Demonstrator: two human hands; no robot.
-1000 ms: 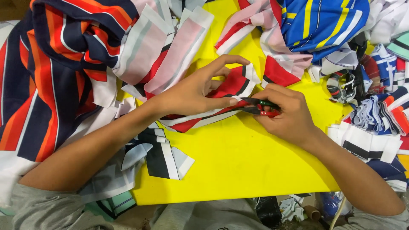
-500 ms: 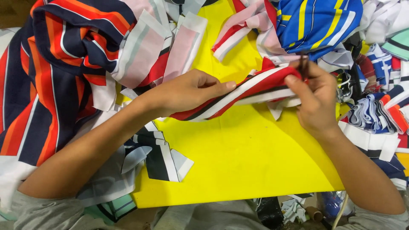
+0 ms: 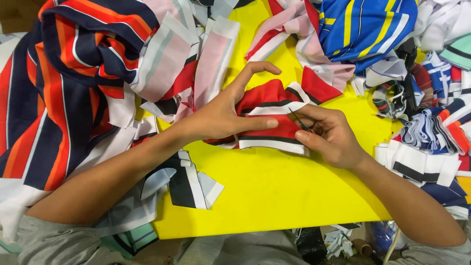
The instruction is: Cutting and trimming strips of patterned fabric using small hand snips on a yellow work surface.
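On yellow table [image 3: 274, 196] | one red strip [image 3: 267, 115] | left hand [image 3: 221, 115] spread flat | right hand [image 3: 331, 137] grip pinching one snipper [image 3: 298, 119]

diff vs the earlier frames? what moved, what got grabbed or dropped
The red striped strip, held stretched between both hands half a second ago, now lies folded on the yellow table. The left hand presses it flat, fingers spread. The right hand dropped toward centre, keeping its grip on the small snips. Fabric piles unchanged.
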